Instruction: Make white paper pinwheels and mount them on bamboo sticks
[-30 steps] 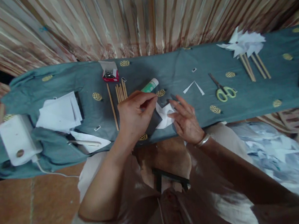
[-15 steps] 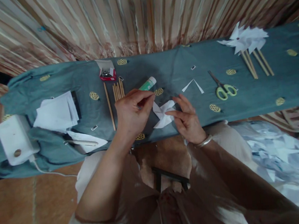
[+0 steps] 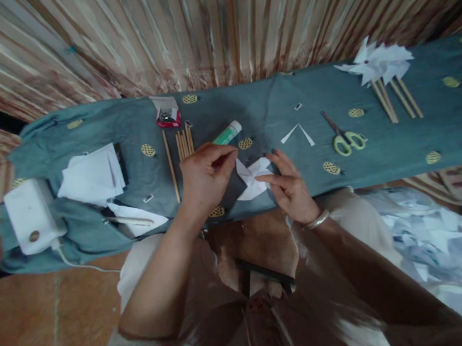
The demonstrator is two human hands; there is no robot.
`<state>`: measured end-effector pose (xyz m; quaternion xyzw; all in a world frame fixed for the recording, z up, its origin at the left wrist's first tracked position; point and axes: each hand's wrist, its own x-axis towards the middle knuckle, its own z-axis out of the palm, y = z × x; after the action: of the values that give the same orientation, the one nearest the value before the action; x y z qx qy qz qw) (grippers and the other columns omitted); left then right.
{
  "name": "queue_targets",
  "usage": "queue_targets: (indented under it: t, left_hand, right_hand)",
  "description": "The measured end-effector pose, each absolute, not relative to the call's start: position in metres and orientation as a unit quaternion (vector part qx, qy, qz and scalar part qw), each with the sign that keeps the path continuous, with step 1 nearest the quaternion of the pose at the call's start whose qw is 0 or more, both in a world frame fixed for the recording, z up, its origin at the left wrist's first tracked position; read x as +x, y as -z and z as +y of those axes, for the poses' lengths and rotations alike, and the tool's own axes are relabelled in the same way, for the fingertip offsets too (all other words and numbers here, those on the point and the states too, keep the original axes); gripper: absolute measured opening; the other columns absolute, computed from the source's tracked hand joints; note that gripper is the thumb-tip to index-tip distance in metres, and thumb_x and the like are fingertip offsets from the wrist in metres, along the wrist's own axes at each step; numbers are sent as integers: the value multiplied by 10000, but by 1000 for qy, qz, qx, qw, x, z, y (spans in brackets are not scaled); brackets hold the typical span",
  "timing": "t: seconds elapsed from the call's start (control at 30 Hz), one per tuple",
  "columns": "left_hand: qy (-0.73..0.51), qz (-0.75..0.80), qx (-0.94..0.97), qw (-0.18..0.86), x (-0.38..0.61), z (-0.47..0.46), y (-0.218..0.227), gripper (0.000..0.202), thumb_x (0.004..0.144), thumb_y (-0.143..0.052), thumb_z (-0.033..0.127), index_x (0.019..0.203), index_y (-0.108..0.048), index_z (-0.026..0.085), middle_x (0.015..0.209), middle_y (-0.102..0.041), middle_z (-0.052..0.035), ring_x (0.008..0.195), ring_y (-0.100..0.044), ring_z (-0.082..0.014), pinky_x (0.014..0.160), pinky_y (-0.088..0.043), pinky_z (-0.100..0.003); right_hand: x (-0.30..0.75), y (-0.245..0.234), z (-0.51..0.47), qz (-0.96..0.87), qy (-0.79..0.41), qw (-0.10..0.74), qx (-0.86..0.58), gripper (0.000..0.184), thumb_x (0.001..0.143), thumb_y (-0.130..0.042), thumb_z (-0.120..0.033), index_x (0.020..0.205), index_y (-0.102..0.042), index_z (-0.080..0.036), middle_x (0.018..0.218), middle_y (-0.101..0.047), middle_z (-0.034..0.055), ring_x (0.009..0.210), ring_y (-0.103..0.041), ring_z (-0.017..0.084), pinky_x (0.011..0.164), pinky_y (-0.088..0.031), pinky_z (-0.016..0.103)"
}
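Observation:
A white paper pinwheel lies on the cloth near the table's front edge, its points folded towards the middle. My right hand rests on its right side, the index fingertip pressing the centre and holding it in place. Just above the pinwheel's left upper point is my left hand, thumb and forefinger pinched together. Whatever lies between those fingertips is too small or hidden to make out. Behind my left hand lies a green and white glue stick, beside several wooden sticks.
Left of the sticks lie a paper stack and a white device. An opened red box of small metal pieces stands at the back. Rightward are paper slivers, scissors and finished pinwheels.
Both hands keep nearly the same pose over the pinwheel. The left fingertips have shifted very slightly down and left, and the camera view has moved a little.

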<state>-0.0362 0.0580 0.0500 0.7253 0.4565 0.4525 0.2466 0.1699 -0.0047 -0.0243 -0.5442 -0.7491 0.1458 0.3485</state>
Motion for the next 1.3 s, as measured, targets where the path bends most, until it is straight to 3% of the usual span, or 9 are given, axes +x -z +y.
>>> queue_targets:
  t: [0.2,0.3,0.43,0.67,0.87,1.03,1.13,1.2,1.3]
  left_hand:
    - [-446,479,707,269,-40,61,-43,130,839,-639,209,836,-764,174,783,-737,-16,653,-633,-111,645,-484,-213]
    - [-441,484,701,284,-43,62,-36,154,846,-640,241,897,-763,164,871,-754,-43,716,-659,-127,694,-507,-229]
    - [-399,494,706,314,-43,60,-19,197,847,-640,263,975,-742,155,927,-745,-70,786,-679,-158,748,-530,-269]
    - [-346,498,706,366,-35,47,6,343,812,-663,205,1153,-669,164,1019,-730,-90,900,-685,-206,819,-546,-340]
    - [-384,509,644,422,-31,47,11,490,779,-695,212,1259,-604,182,1126,-701,-106,1025,-662,-235,853,-537,-366]
    - [-446,514,529,507,-25,49,12,665,695,-784,243,1314,-544,210,1291,-623,-129,1175,-605,-266,975,-486,-419]
    - [-490,503,422,573,-20,48,9,755,622,-838,231,1311,-532,207,1295,-612,-119,1201,-590,-261,1040,-439,-411]
    - [-519,487,342,613,-17,46,4,728,610,-849,238,1274,-552,212,1241,-638,-90,1182,-601,-235,1053,-424,-382]
    - [-510,455,262,681,-12,42,-9,533,636,-842,315,1115,-641,200,1098,-701,-54,1078,-644,-199,983,-454,-332]
  right_hand:
    - [180,14,1,-654,-212,434,-582,344,873,-507,-191,1140,-717,-241,1327,-640,93,1255,-588,263,1070,-465,475]
    - [181,10,4,-643,-212,440,-590,330,858,-533,-239,1146,-694,-227,1272,-669,109,1183,-630,263,935,-547,439]
    - [181,9,3,-625,-161,411,-644,326,855,-557,-319,1141,-662,-204,1127,-719,115,1000,-684,264,844,-568,430]
    - [175,10,4,-609,-158,338,-700,457,770,-643,-332,1193,-599,-164,840,-736,44,735,-671,224,746,-564,384]
    - [171,2,10,-553,-211,349,-726,499,733,-641,-266,1216,-594,-151,787,-750,15,679,-675,200,746,-563,362]
    - [170,-7,12,-529,-215,386,-725,461,724,-644,-287,1162,-630,-144,766,-755,26,666,-682,204,707,-559,347]
    - [171,-10,17,-511,-217,419,-718,411,726,-649,-313,1110,-648,-166,758,-756,22,647,-676,196,689,-554,341]
    - [173,-13,21,-500,-229,449,-704,382,730,-650,-328,1080,-651,-174,767,-757,24,647,-676,191,691,-552,340]
    - [173,-20,29,-494,-240,489,-678,364,738,-655,-345,1061,-643,-178,778,-755,25,646,-673,181,694,-551,338]
